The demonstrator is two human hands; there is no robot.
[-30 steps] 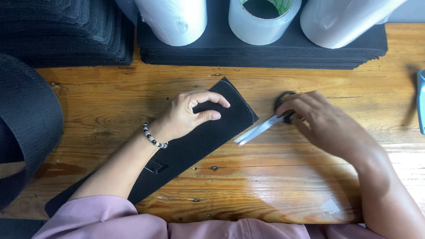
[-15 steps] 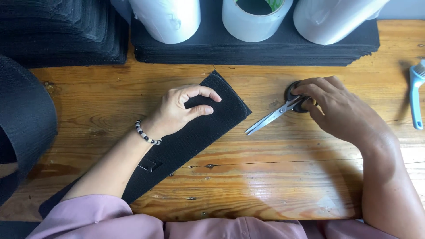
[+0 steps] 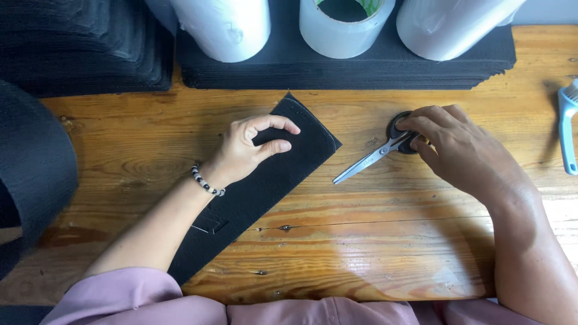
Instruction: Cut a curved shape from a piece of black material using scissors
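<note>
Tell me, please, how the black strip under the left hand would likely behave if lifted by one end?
The black strip lies thin and flat, so it would probably droop. Its matte, felt-like surface suggests little slipping on the wooden table. It likely weighs little.

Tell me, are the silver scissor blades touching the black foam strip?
Apart. The head view shows bare wooden table between the scissors' blade tip and the black foam strip.

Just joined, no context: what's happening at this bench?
A person works at a wooden table. The left hand presses on a black fabric strip lying diagonally. The right hand grips the black handles of the scissors, which lie on the table beside the strip's end, blades shut.
</note>
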